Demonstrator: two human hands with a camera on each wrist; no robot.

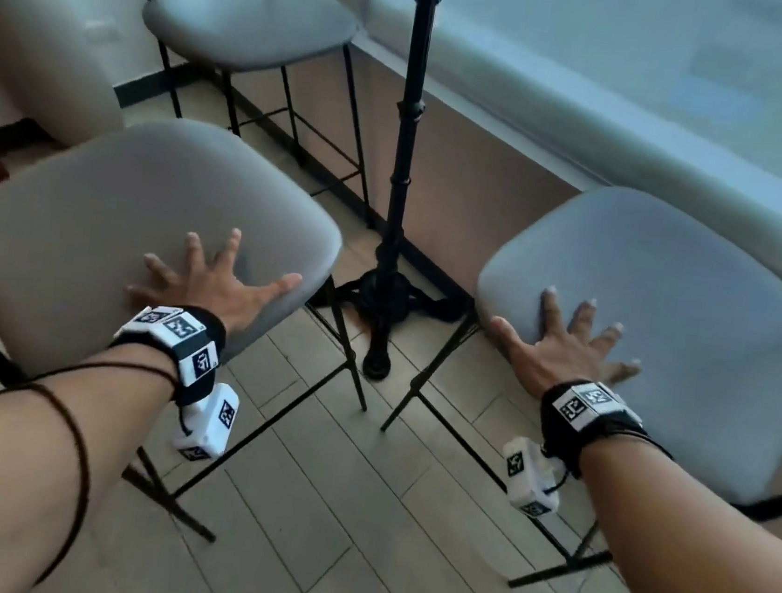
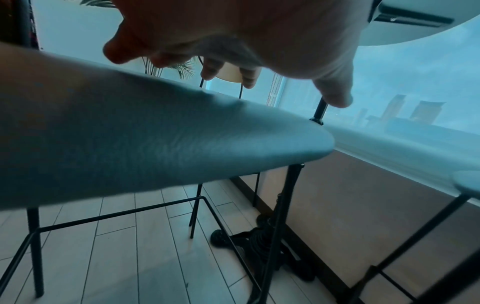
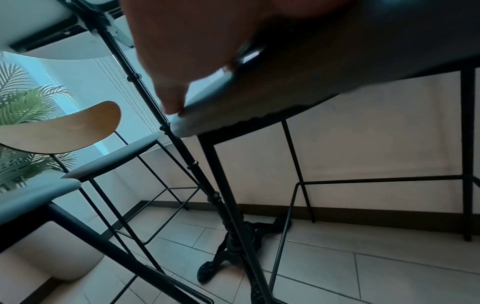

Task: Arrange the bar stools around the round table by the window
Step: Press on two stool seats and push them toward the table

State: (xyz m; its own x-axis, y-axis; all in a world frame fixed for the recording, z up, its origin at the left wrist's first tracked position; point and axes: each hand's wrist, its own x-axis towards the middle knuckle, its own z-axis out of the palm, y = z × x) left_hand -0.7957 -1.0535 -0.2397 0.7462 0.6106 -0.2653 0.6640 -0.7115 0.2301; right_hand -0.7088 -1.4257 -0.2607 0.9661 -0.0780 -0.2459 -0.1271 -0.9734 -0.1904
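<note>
By the window (image 1: 650, 57), we press two bar stools with flat hands. The left stool (image 1: 95, 223) and right stool (image 1: 698, 321) have rounded, padded grey seats with a fine grain, on thin black metal legs. Our left hand (image 1: 214, 291) lies on the near edge of its seat, fingers (image 1: 231, 249) spread straight, gripping nothing; our right hand (image 1: 563, 347) lies likewise on the other. Between the stools stands the counter's ornate black pedestal (image 1: 402, 161). A third stool (image 1: 249, 21) stands beyond.
</note>
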